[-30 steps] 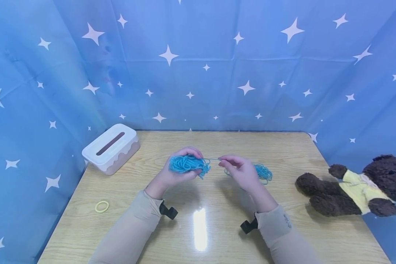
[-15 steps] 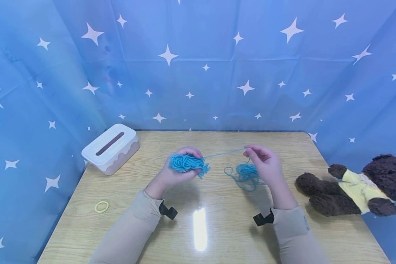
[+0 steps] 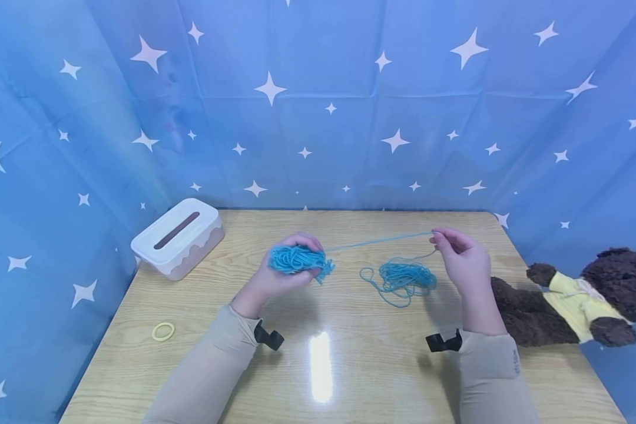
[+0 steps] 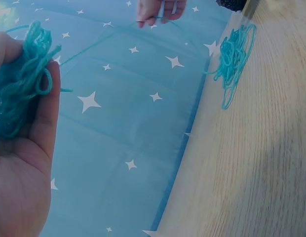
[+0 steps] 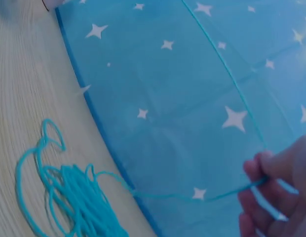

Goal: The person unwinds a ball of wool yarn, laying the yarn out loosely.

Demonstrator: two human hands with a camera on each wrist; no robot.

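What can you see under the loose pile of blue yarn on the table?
The wooden table shows around the yarn pile and through its looser edges. Whatever lies beneath its dense middle is covered and cannot be seen.

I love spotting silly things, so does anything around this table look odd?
Yes, the teddy bear: its head sticks out past the right edge of the table, so it might topple off. The blue yarn pile looks messy, with straggling loops.
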